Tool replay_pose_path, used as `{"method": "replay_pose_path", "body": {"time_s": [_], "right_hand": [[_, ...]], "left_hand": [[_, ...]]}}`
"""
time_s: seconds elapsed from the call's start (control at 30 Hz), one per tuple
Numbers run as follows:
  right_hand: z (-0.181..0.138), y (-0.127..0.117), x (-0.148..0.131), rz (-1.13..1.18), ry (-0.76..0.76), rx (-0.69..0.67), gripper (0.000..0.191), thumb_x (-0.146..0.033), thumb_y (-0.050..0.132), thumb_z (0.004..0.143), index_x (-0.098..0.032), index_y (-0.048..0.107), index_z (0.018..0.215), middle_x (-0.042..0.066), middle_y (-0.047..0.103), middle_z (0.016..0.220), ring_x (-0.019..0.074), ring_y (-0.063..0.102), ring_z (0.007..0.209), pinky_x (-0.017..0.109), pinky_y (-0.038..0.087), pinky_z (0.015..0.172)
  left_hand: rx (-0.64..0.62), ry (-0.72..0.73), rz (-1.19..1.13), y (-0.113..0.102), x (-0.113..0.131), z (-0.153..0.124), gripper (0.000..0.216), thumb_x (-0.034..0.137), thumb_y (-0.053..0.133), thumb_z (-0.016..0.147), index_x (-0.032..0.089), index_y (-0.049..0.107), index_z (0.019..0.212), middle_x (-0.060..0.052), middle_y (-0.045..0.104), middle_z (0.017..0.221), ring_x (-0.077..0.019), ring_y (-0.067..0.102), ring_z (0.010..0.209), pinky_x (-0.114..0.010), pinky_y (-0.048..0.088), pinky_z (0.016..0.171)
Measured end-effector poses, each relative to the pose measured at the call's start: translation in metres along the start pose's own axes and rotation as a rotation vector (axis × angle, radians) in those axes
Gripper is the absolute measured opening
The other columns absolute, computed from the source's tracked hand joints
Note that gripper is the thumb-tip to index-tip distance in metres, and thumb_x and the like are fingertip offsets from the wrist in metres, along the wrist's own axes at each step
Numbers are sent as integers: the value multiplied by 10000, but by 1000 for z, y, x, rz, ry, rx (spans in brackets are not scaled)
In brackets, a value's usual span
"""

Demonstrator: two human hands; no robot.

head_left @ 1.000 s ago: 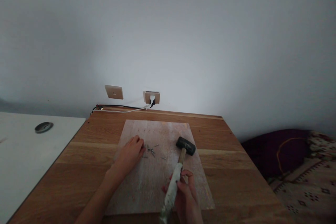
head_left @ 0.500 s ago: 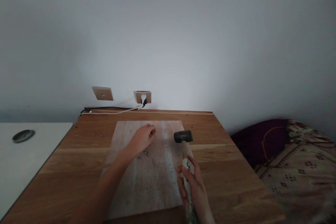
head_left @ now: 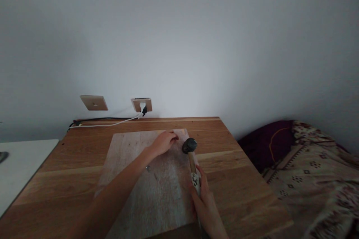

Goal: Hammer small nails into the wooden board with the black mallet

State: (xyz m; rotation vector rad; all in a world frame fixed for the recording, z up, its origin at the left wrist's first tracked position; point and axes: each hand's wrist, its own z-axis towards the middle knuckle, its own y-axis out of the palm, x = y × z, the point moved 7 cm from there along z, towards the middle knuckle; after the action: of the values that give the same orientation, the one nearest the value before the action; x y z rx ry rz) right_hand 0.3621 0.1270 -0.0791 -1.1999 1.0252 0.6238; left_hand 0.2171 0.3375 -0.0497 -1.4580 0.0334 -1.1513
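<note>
My right hand (head_left: 204,198) is wrapped round the wooden handle of a mallet (head_left: 190,145). The dark head is tilted and hangs over the right edge of a pale, worn board (head_left: 168,194). Close to the board's far right corner, my left hand (head_left: 166,142) has its fingertips pinched together, just left of the mallet head. What those fingers hold, if anything, is too small to make out. A small metal piece (head_left: 148,168), perhaps a nail, lies on the board beside my left forearm. Several small dark marks run in a row near the far left edge.
The board lies on a wooden table (head_left: 241,179) against a wall. A socket (head_left: 142,105) with plugs feeds white and black cables (head_left: 103,124) along the table's back edge. At left stands a white surface (head_left: 25,168); at right is patterned fabric (head_left: 314,186).
My left hand has moved right along the far part of the board, nearer the corner. The mallet head has turned at an angle. The whole view has shifted slightly to the right.
</note>
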Motion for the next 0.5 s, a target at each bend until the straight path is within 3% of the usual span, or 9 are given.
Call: {"method": "replay_pose_path", "body": {"time_s": [0.1, 0.23, 0.37, 0.43, 0.5], "right_hand": [[0, -3, 0, 42, 43, 24, 583, -434, 581, 923, -242, 518, 1470, 104, 758, 1126, 313, 745, 1031, 404, 625, 808], [5, -2, 1, 72, 73, -1, 610, -470, 590, 900, -220, 537, 1454, 100, 763, 1052, 274, 755, 902, 342, 614, 728], [5, 9, 19, 154, 301, -136, 708, -594, 559, 906, -191, 494, 1485, 12, 692, 713, 190, 613, 455, 271, 479, 407], [5, 11, 24, 195, 360, -159, 720, -634, 565, 899, -209, 510, 1477, -34, 628, 618, 163, 531, 379, 255, 428, 366], [8, 7, 20, 186, 293, -118, 666, -637, 596, 884, -234, 586, 1414, -33, 624, 619, 163, 560, 429, 252, 466, 416]], "left_hand": [[-30, 1, 30, 3, 0, 3, 269, 54, 549, 883, 161, 767, 999, -110, 745, 1095, -236, 687, 1047, -355, 517, 988], [-6, -24, 14, 5, -3, 4, 306, 44, 540, 869, 157, 745, 1067, -117, 739, 1127, -237, 680, 1067, -358, 509, 1001], [37, -65, -80, 9, -11, 4, 265, 33, 594, 810, 158, 740, 993, -83, 744, 990, -206, 682, 931, -321, 529, 894], [56, -92, -127, 11, -16, 4, 219, 56, 630, 804, 156, 744, 963, -70, 737, 942, -187, 676, 856, -302, 532, 834], [80, -107, -145, 12, -19, 3, 172, 95, 651, 831, 158, 752, 955, -69, 734, 933, -180, 673, 835, -300, 530, 822]]}}
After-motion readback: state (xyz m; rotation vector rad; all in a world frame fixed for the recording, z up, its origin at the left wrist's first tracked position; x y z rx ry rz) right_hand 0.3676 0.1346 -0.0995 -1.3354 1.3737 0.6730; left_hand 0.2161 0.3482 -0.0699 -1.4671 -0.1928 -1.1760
